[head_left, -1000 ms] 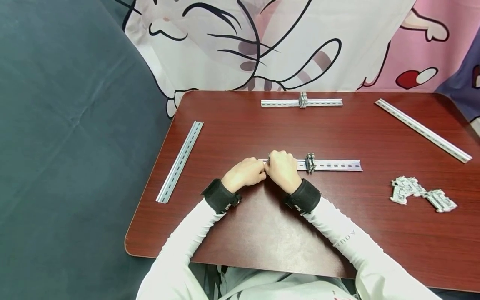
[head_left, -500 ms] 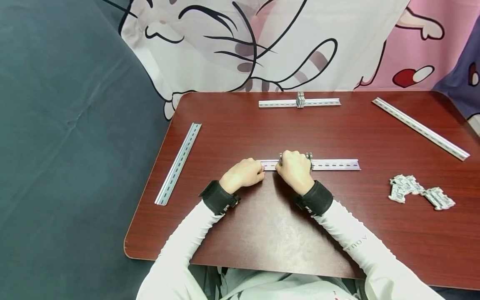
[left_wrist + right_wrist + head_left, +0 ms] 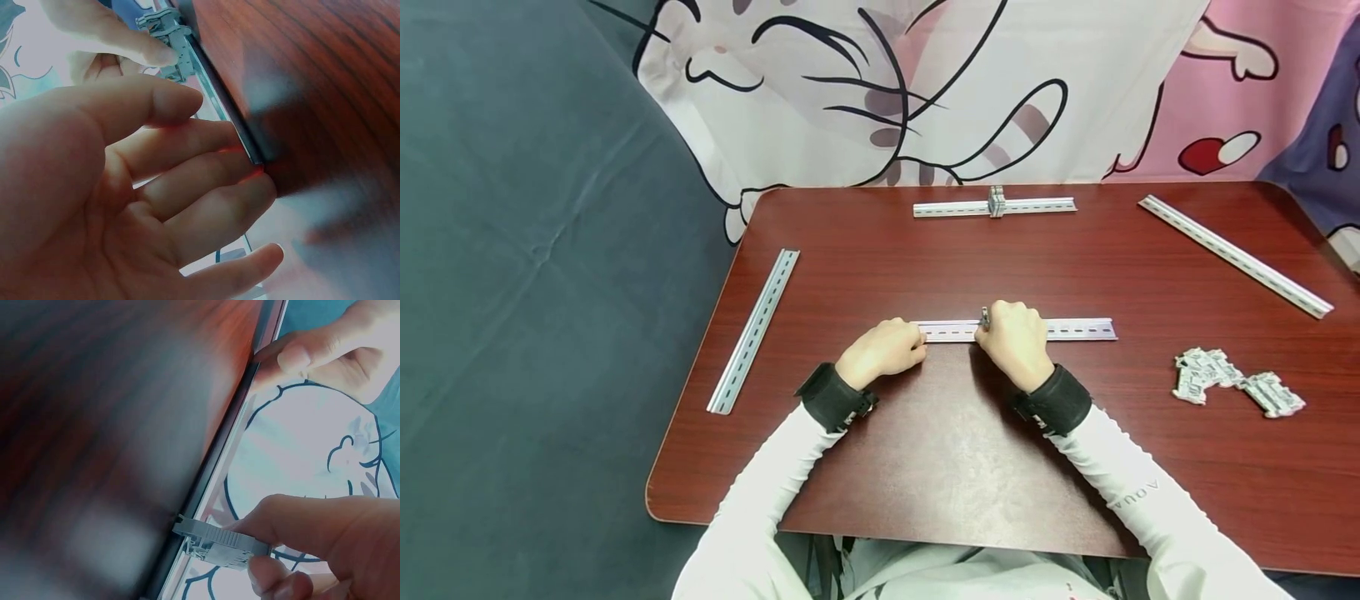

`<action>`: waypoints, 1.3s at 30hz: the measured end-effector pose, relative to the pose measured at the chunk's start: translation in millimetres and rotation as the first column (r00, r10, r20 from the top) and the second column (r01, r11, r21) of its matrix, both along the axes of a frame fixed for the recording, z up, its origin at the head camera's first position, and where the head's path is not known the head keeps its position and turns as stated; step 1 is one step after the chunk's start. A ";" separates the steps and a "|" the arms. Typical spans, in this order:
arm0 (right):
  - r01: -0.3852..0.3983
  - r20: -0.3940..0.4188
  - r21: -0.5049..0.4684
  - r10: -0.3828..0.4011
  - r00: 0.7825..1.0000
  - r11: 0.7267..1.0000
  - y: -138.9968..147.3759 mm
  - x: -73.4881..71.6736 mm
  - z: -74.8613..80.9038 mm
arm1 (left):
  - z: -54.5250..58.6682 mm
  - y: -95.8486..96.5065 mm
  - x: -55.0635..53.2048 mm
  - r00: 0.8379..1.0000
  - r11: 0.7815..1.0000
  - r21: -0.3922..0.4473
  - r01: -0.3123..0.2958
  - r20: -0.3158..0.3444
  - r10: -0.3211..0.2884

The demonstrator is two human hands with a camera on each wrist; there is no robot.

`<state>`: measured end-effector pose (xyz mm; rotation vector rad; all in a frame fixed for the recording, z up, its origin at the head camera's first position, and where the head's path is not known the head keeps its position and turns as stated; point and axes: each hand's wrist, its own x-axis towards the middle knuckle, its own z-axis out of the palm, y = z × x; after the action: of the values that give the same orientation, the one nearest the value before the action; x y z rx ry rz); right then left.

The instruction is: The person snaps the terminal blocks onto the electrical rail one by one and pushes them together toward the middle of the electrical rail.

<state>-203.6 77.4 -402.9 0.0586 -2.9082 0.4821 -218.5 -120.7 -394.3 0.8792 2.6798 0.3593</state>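
A slotted metal DIN rail [image 3: 1081,330] lies crosswise in the middle of the table. My left hand [image 3: 883,354] holds its left end; in the left wrist view the left fingers [image 3: 212,206] curl against that end. Farther right along the rail, my right hand [image 3: 1017,343] pinches a thin grey terminal block [image 3: 219,542] between thumb and fingers. This block sits across the rail, as the right wrist view shows. From the head view only a sliver of it shows beside the knuckles, and the right hand covers the rail section beneath.
At the back, another rail [image 3: 1037,205] carries a small cluster of terminal blocks [image 3: 997,202]. Bare rails lie at the left [image 3: 754,331] and right [image 3: 1236,257]. Loose pale terminal blocks [image 3: 1206,372] lie on the wooden table [image 3: 940,467] at right.
My right hand has slid rightward along the rail with the terminal block, away from the left hand. It now covers the blocks seen farther right earlier. The left hand stays at the rail's end.
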 end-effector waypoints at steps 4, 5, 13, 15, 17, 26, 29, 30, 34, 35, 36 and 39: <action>0.018 -0.008 0.002 -0.018 1.000 1.000 6.5 0.2 -0.8 | -1.0 0.4 0.7 1.000 1.000 -0.002 -0.004 -0.011 0.004; 0.022 -0.006 0.004 -0.022 1.000 1.000 8.1 0.0 -1.0 | -1.4 0.5 0.9 1.000 1.000 -0.002 -0.005 -0.015 0.005; 0.032 0.015 0.013 -0.032 0.999 0.999 18.0 0.0 -0.3 | -3.3 0.5 0.6 1.000 1.000 0.004 -0.010 -0.027 0.010; 0.040 0.019 0.010 -0.040 0.999 0.999 19.1 0.2 0.0 | -3.3 0.1 0.7 0.999 1.000 0.009 -0.007 -0.032 0.007; 0.046 0.019 0.005 -0.046 0.999 0.999 19.8 0.6 0.0 | -3.0 -0.2 1.0 0.999 1.000 0.013 -0.004 -0.037 0.005; 0.078 -0.043 0.024 -0.077 0.996 0.997 20.6 8.2 -4.4 | -2.2 -0.1 2.4 0.999 1.000 0.012 0.010 -0.036 -0.009; 0.091 -0.017 0.033 -0.090 0.996 0.995 21.4 10.3 -5.7 | -1.5 0.0 2.3 0.999 1.000 0.005 0.003 -0.034 -0.003; 0.096 0.006 0.028 -0.096 0.995 0.995 21.9 10.2 -5.9 | -1.4 0.0 2.3 0.999 1.000 0.006 0.002 -0.035 -0.002; 0.072 0.134 0.012 -0.073 0.988 0.997 24.4 7.0 -5.7 | -2.1 0.4 2.2 0.999 1.000 0.006 -0.001 -0.041 0.001; 0.065 0.163 0.005 -0.065 0.984 0.998 25.0 6.0 -5.4 | -2.5 0.5 2.3 0.999 1.000 0.005 0.000 -0.042 0.001; 0.055 0.185 0.001 -0.054 0.981 0.998 25.8 5.1 -5.1 | -2.9 0.7 2.4 0.999 1.000 0.002 0.000 -0.042 0.000; 0.036 0.225 -0.015 -0.032 0.974 0.999 28.7 4.3 -3.8 | -3.8 1.0 2.8 0.999 1.000 -0.003 0.001 -0.041 -0.001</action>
<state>-199.3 106.1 -406.8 -0.0525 -3.1188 0.5429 -215.8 -119.7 -398.1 0.8961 2.7166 0.3408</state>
